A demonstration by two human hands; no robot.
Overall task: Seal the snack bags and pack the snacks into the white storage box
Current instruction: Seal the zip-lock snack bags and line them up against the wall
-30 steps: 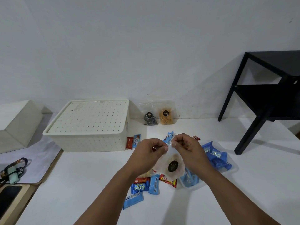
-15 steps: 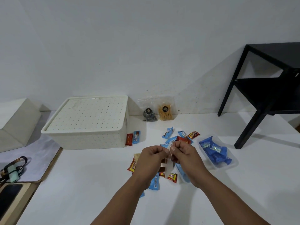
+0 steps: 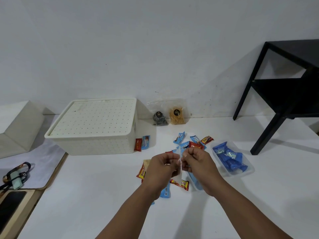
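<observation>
My left hand [image 3: 161,167] and my right hand [image 3: 198,163] pinch the top edge of a clear snack bag [image 3: 179,171], which hangs edge-on between them above the white table. Under and around the hands lie several small wrapped snacks [image 3: 195,144] in blue and red. The white storage box [image 3: 93,126] stands at the back left with its dotted lid on. Two more clear bags lean on the wall: a dark one [image 3: 159,117] and one with yellow sticks [image 3: 177,115].
A clear tray of blue packets [image 3: 229,157] sits right of my hands. Two wrapped snacks [image 3: 142,144] lean against the box's right side. A black side table [image 3: 284,94] stands at the right. A phone [image 3: 10,204] and a strap [image 3: 15,175] lie at the left edge.
The bag has turned from face-on, with its dark label showing, to edge-on between my fingers. Both hands have drawn closer together and moved slightly down over the snack pile.
</observation>
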